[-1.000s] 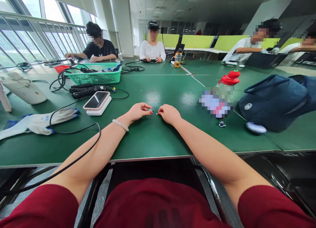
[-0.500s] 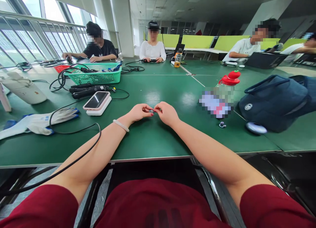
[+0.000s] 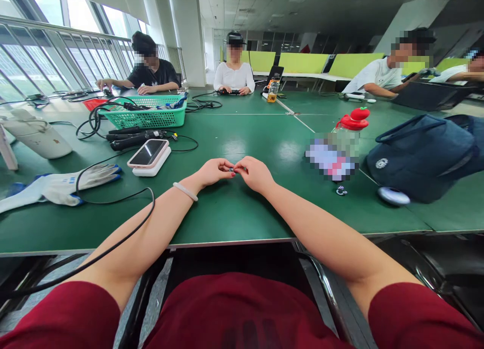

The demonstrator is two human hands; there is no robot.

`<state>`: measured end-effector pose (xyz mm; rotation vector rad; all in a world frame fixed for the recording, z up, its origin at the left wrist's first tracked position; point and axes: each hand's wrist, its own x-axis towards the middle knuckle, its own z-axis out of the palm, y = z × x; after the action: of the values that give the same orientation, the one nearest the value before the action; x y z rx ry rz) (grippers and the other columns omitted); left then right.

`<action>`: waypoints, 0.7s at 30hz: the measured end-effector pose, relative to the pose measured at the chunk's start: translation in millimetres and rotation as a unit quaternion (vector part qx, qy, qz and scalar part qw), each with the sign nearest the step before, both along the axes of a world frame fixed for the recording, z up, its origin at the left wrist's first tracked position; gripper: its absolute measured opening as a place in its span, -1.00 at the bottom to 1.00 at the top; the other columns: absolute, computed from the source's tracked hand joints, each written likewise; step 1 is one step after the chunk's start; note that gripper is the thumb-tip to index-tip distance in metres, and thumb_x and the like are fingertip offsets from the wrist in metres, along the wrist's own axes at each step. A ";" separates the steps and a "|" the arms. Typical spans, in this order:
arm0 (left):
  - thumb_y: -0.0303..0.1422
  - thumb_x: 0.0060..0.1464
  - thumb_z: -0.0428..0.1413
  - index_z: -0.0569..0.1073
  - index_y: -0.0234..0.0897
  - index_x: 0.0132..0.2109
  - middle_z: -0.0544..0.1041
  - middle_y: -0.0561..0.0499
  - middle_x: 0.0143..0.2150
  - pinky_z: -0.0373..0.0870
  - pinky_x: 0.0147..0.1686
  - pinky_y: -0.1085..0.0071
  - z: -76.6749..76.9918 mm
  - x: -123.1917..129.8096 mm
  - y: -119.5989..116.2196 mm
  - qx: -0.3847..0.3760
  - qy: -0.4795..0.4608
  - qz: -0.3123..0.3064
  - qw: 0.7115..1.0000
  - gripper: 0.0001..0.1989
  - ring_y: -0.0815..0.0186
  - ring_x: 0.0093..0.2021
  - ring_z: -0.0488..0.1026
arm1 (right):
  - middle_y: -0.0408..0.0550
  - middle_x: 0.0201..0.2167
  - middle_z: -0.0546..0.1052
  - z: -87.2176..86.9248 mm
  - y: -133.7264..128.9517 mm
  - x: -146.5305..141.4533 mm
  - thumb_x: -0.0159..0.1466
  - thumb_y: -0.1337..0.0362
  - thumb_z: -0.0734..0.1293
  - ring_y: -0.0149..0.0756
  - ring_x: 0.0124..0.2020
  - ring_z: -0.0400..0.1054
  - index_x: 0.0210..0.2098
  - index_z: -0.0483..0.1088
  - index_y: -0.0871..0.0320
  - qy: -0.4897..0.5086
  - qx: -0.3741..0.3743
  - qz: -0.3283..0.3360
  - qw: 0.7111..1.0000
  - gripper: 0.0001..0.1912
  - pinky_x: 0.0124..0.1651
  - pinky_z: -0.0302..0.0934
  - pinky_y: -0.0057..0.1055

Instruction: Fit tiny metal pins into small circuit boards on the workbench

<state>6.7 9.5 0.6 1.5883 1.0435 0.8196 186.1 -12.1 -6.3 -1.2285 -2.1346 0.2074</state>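
Above the green table point(image 3: 212, 215), my left hand point(image 3: 215, 171) pinches a small dark, shiny piece point(image 3: 232, 170) between thumb and fingertips. Its kind is too small to make out, and fingers cover most of it. My right hand point(image 3: 257, 173) is closed in a pinch against the same piece from the other side, the fingertips of both hands nearly meeting. A white bracelet point(image 3: 185, 191) circles my left wrist. Off to the right of my hands lies a small shiny ring-like thing point(image 3: 341, 190) on the tabletop.
To the left are a phone point(image 3: 148, 153) on a white box, work gloves point(image 3: 68, 185), a black cable point(image 3: 151, 208) over my left forearm and a green basket point(image 3: 145, 118). At right stand a red-capped bottle point(image 3: 353, 122) and a blue bag point(image 3: 423, 157). Several people sit around.
My hands stay in nearly the same place, with the right fingertips shifted slightly left on the small piece. At the far right, a co-worker's arm and laptop have moved.
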 end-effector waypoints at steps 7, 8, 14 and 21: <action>-0.42 -0.28 0.34 0.50 -0.39 -0.24 0.53 0.02 -0.42 0.33 -0.13 0.28 1.6 0.1 -1.6 0.000 -0.012 0.023 1.000 -0.64 0.40 -0.37 0.45 | -0.09 -0.34 0.47 3.9 0.1 3.3 0.27 0.32 0.23 -0.38 -0.34 0.30 -0.22 0.48 0.13 0.024 -0.002 -0.016 1.000 -0.82 -0.23 0.15 -0.46; -0.41 -0.28 0.35 0.50 -0.39 -0.23 0.53 0.02 -0.43 0.33 -0.13 0.29 2.0 0.0 -1.7 0.000 -0.012 0.025 1.000 -0.63 0.39 -0.37 0.45 | -0.09 -0.35 0.46 3.9 0.4 3.7 0.26 0.31 0.25 -0.38 -0.36 0.30 -0.23 0.48 0.13 0.025 -0.007 -0.019 0.999 -0.83 -0.24 0.15 -0.45; -0.40 -0.25 0.34 0.52 -0.38 -0.17 0.57 -0.03 -0.36 0.34 -0.11 0.29 4.2 -1.0 -2.1 0.006 -0.019 0.022 1.000 -0.60 0.37 -0.33 0.46 | -0.08 -0.33 0.48 1.7 2.6 5.0 0.21 0.21 0.34 -0.38 -0.38 0.28 -0.21 0.48 0.13 0.030 -0.030 -0.025 0.999 -0.82 -0.24 0.16 -0.44; -0.35 -0.24 0.34 0.54 -0.37 -0.14 0.59 -0.05 -0.36 0.34 -0.11 0.29 2.8 -1.3 -1.1 0.019 -0.016 0.019 1.000 -0.57 0.34 -0.32 0.47 | -0.09 -0.35 0.50 3.1 0.3 3.0 0.21 0.20 0.34 -0.39 -0.40 0.29 -0.23 0.51 0.11 0.020 -0.024 -0.044 0.999 -0.82 -0.26 0.15 -0.44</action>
<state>5.3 8.4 3.4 1.5876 1.0436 0.8925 189.0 -11.8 -3.2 -1.3328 -2.0471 0.2433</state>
